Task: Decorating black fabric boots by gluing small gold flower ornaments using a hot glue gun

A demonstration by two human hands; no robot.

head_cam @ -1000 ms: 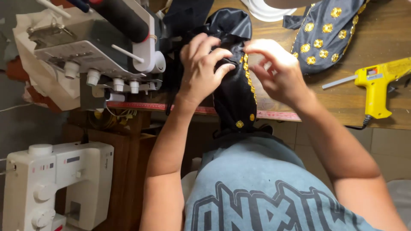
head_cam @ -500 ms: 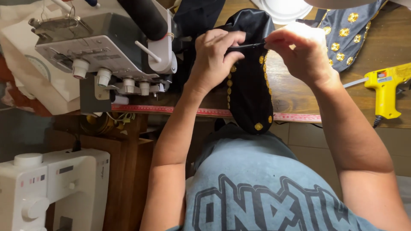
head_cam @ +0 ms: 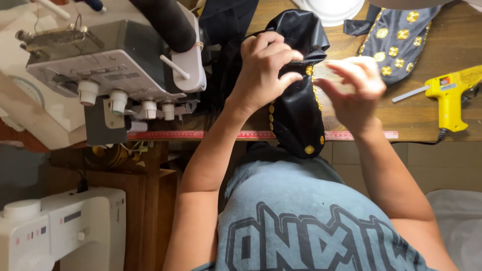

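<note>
A black satin fabric piece (head_cam: 296, 118) trimmed with gold sequins lies over the front edge of the wooden table (head_cam: 416, 120) and hangs toward my lap. My left hand (head_cam: 263, 70) is closed on its upper part, with the thumb pressing near the gold trim. My right hand (head_cam: 357, 93) hovers just right of the fabric, blurred by motion. Its fingers are curled toward the trim, and I cannot tell whether they pinch anything.
A grey overlock machine (head_cam: 115, 60) with several dials stands at the left. A red measuring tape (head_cam: 170, 134) runs along the table edge. A yellow glue gun (head_cam: 449, 95) and a second sequinned dark piece (head_cam: 396, 45) lie at the right. A white sewing machine (head_cam: 60, 231) sits at the lower left.
My right hand has pulled away to the right, off the fabric's trim. My left hand has kept its grip, and the fabric has shifted slightly under it.
</note>
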